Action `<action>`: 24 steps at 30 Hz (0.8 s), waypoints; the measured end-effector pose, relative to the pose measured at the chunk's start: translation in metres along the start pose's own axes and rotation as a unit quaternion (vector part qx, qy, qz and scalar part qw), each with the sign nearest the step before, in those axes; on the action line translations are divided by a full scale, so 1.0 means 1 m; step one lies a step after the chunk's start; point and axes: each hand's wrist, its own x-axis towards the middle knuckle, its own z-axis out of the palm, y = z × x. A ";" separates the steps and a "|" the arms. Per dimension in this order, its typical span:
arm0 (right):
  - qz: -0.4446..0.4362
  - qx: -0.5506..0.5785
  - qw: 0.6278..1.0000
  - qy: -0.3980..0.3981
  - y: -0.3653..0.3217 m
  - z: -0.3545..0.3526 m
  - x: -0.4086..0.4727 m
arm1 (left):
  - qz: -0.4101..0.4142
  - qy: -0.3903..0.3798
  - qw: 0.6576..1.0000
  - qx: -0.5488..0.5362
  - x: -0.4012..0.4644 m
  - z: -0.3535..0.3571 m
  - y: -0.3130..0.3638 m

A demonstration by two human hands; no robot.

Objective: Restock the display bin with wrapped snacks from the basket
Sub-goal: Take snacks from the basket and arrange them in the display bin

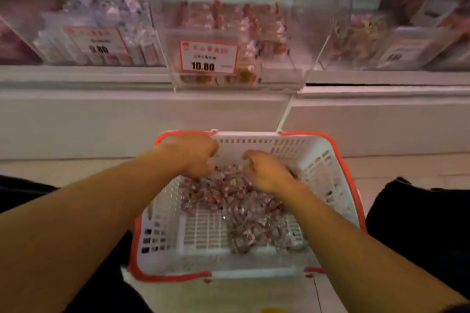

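Both hands dig into shiny red-and-clear wrapped snacks.

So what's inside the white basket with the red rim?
The basket holds a heap of wrapped snacks, with bare floor at the near left. The left hand and right hand dig in, hiding any snacks under them.

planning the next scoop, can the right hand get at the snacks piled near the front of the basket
Probably yes: the right hand is already inside the open-topped basket, and the wrapped snacks nearer the person lie uncovered, with nothing over them.
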 end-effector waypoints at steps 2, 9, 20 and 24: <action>0.087 0.010 0.973 -0.213 0.031 0.047 -0.006 | -0.095 -0.099 0.984 -0.111 0.002 0.059 0.002; 0.307 0.111 0.943 -0.072 0.089 0.111 0.006 | -0.350 -0.093 0.782 -0.507 0.025 0.198 0.025; 0.350 0.130 0.928 -0.005 0.078 0.146 0.067 | -0.510 0.074 0.639 -0.571 0.073 0.248 0.050; 0.271 0.170 0.946 -0.053 0.061 0.147 0.076 | -0.511 0.118 0.590 -0.614 0.074 0.249 0.053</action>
